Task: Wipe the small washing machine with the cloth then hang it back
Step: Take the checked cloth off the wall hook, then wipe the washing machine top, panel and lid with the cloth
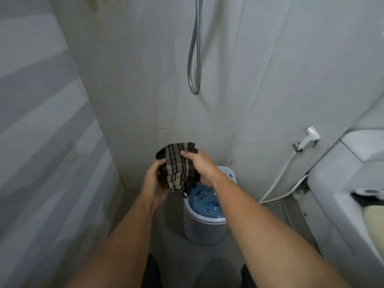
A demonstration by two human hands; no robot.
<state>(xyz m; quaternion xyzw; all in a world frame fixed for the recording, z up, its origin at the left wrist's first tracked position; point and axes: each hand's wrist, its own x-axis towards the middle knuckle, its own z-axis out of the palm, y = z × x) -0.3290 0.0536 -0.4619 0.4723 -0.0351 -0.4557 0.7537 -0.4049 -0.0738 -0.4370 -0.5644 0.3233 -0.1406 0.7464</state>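
Cloth (176, 167), brown plaid, bunched, dark stripes

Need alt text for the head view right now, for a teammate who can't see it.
Both hands, left hand and right hand, hold a bunched striped cloth above a small washing machine with a blue tub, in a tiled bathroom corner. A shower hose hangs above.

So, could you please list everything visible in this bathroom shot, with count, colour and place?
cloth: one, brown-and-black checked, bunched above the machine
small washing machine: one, grey body, blue tub, on the floor by the back wall
shower hose: one, silver, looped on the back wall
spray nozzle: one, white, mounted on the wall at right
toilet: one, white, right edge
left hand: grips the cloth from below
right hand: grips the cloth from above
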